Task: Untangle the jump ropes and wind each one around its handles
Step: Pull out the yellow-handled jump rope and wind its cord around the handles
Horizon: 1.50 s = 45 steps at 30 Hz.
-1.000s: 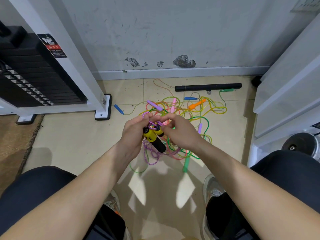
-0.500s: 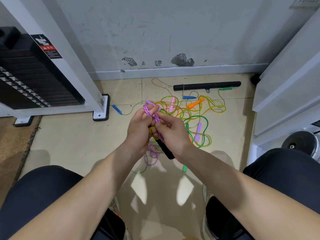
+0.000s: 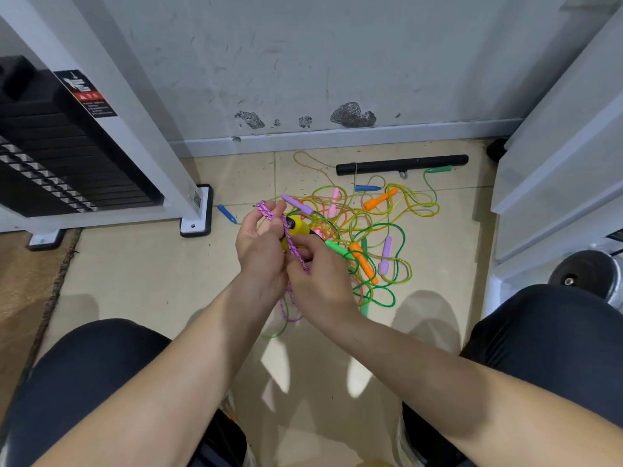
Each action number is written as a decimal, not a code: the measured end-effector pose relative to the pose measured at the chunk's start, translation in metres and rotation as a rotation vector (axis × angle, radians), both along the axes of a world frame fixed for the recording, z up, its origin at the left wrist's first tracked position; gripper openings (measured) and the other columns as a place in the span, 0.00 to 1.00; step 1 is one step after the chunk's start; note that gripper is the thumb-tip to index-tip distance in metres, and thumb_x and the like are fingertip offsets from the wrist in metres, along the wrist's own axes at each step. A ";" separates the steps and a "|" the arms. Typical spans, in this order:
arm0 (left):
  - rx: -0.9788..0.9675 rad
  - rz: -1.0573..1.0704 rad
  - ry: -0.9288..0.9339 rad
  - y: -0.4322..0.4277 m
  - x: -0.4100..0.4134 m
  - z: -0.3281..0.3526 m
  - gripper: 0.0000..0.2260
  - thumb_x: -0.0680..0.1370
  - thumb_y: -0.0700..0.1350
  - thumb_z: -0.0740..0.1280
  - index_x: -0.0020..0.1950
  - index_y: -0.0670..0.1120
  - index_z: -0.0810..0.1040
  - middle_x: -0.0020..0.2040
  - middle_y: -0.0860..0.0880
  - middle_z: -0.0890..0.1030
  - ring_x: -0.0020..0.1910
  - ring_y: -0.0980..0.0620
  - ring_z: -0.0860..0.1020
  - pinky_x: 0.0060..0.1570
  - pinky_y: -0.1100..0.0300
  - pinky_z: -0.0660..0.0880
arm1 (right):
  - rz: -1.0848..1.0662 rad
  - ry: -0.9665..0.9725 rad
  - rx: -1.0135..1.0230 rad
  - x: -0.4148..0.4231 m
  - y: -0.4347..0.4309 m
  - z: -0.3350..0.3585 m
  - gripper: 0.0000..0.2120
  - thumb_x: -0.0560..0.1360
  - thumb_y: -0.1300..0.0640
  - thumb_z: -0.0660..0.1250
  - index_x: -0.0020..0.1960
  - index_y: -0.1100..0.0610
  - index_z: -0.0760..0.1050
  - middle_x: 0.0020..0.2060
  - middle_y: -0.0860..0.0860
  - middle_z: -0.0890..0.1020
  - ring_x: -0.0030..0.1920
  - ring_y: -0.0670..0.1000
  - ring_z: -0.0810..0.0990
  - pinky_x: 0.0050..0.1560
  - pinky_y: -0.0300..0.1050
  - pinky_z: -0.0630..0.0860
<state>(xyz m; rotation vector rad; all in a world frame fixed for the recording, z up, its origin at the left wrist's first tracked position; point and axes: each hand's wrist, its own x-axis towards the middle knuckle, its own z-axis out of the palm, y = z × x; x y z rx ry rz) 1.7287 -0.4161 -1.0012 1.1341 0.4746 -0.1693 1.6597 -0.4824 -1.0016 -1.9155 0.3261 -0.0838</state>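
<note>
Two hands met over the floor: the left hand gripped rounded yellow handles, mostly hidden behind its fingers, while the right hand pinched the braided purple rope crossing them. Farther right, glossy plastic ropes lay tangled on beige tiles
</note>
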 end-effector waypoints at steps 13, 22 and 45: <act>0.151 -0.034 0.101 -0.002 0.011 -0.010 0.21 0.75 0.28 0.69 0.65 0.43 0.72 0.57 0.49 0.82 0.47 0.53 0.81 0.40 0.62 0.79 | 0.407 0.052 -0.975 -0.006 -0.009 0.006 0.35 0.78 0.59 0.60 0.82 0.56 0.51 0.54 0.56 0.77 0.46 0.63 0.80 0.34 0.48 0.61; 0.316 0.103 -0.084 0.012 0.030 -0.013 0.15 0.79 0.34 0.67 0.61 0.47 0.68 0.52 0.54 0.80 0.52 0.51 0.78 0.58 0.44 0.79 | 0.328 0.051 -0.284 -0.007 -0.005 -0.017 0.17 0.83 0.52 0.54 0.70 0.44 0.70 0.42 0.47 0.81 0.45 0.55 0.79 0.45 0.52 0.75; 0.121 -0.782 -0.136 0.074 0.029 0.016 0.14 0.71 0.31 0.74 0.51 0.44 0.76 0.46 0.49 0.78 0.44 0.49 0.79 0.45 0.53 0.82 | 0.384 0.267 0.464 0.025 -0.111 -0.021 0.13 0.80 0.59 0.65 0.37 0.61 0.76 0.28 0.53 0.69 0.27 0.46 0.64 0.31 0.35 0.63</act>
